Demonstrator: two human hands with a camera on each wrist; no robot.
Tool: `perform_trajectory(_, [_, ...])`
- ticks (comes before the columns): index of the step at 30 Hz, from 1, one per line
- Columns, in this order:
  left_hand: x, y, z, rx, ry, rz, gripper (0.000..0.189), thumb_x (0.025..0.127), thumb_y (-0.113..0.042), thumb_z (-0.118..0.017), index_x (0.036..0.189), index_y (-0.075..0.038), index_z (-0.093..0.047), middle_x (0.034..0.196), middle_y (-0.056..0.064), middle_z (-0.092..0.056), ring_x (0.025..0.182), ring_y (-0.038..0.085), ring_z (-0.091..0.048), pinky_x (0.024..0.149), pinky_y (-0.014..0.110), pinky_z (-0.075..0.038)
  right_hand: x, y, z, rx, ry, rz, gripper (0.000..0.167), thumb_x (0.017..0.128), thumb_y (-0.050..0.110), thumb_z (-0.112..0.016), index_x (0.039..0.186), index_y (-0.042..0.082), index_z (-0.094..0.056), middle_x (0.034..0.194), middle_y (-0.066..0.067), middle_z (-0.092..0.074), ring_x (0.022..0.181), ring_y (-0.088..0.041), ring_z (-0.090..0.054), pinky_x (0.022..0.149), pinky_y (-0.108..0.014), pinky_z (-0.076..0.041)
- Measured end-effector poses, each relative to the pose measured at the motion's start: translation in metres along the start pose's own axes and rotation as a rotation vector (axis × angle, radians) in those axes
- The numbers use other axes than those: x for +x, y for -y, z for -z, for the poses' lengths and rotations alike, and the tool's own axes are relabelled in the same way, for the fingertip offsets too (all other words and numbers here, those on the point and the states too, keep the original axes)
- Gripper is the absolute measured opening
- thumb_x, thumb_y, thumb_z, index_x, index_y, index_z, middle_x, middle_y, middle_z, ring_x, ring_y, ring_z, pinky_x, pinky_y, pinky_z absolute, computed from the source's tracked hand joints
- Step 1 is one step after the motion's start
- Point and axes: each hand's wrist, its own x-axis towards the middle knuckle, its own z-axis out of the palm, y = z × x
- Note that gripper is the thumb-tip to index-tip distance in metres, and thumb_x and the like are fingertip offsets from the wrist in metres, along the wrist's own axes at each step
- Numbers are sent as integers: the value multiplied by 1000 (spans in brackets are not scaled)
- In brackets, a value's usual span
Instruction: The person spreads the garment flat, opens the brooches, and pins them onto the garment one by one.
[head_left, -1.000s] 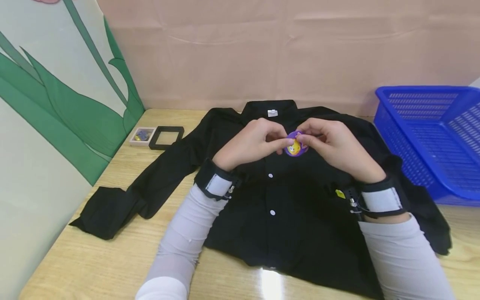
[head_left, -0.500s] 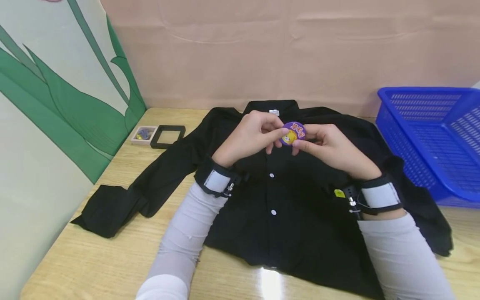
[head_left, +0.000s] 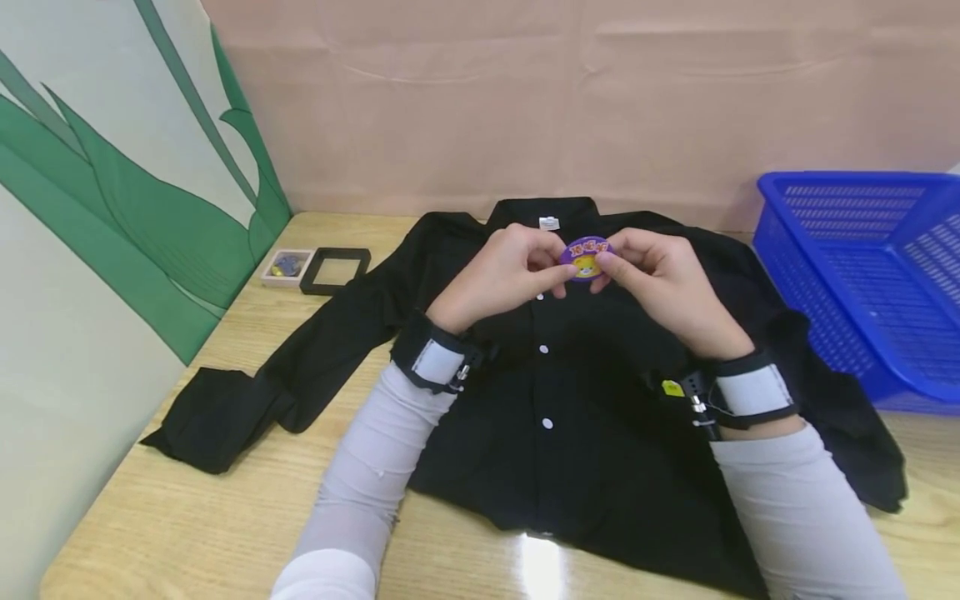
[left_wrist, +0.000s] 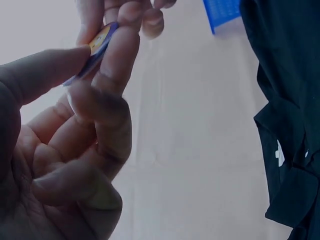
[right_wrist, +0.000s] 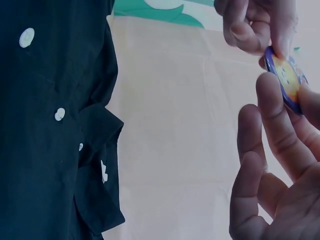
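Both hands hold a round purple badge (head_left: pixel 587 245) in front of the upper part of a black shirt (head_left: pixel 480 408). A yellow cartoon figure and red lettering show on its face, the lettering toward the top. My left hand (head_left: pixel 510 271) pinches its left edge between thumb and fingers. On the other side, my right hand (head_left: pixel 667 283) pinches it, the thumb lying over the printed face. In the left wrist view the badge (left_wrist: pixel 102 39) is seen nearly edge-on. The right wrist view shows the badge (right_wrist: pixel 286 79) tilted between the fingertips of both hands. Its back is hidden.
The shirt lies front up on a wooden table (head_left: pixel 187 533), collar toward the pink backdrop (head_left: pixel 525 100). A black square frame (head_left: pixel 313 287) and a small pale box (head_left: pixel 281 279) with something blue and yellow lie at the far left. A blue basket (head_left: pixel 832 292) stands right.
Between both hands, the badge has been turned so that its lettering runs level along the top. The right thumb has moved onto its face. The shirt and basket stay put.
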Motion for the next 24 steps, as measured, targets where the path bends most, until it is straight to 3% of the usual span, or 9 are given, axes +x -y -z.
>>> perform_trajectory(6, [1,-1,-1,23,-68,-49,12,95,-15,-67,101,-5,-70,82,5,-74,68,10,-65,65,23,-51,0,2,-4,16,-11,34,17,99,12,-59,102,-3,-67,82,8,-73,73,-8,-70,80,-13,-52])
perform_trajectory(10, [1,-2,0,13,-90,-71,11,95,-13,-67,100,-3,-69,83,6,-74,69,8,-66,67,22,-52,0,6,-7,103,-61,41,13,98,10,-61,104,-1,-64,86,9,-74,72,-8,-71,75,-15,-55])
perform_trajectory(15, [3,-1,0,-80,-117,-107,13,95,-11,-67,101,0,-69,81,8,-73,70,10,-68,69,23,-52,-2,12,-10,293,-173,18,5,96,10,-64,99,6,-64,77,6,-73,67,-7,-69,65,-16,-54])
perform_trajectory(24, [3,-3,2,-243,-201,-135,17,93,-7,-68,106,4,-69,80,17,-71,69,20,-66,66,23,-49,-7,25,-18,537,-191,19,8,97,4,-60,104,2,-62,77,-1,-72,68,-10,-68,66,-18,-56])
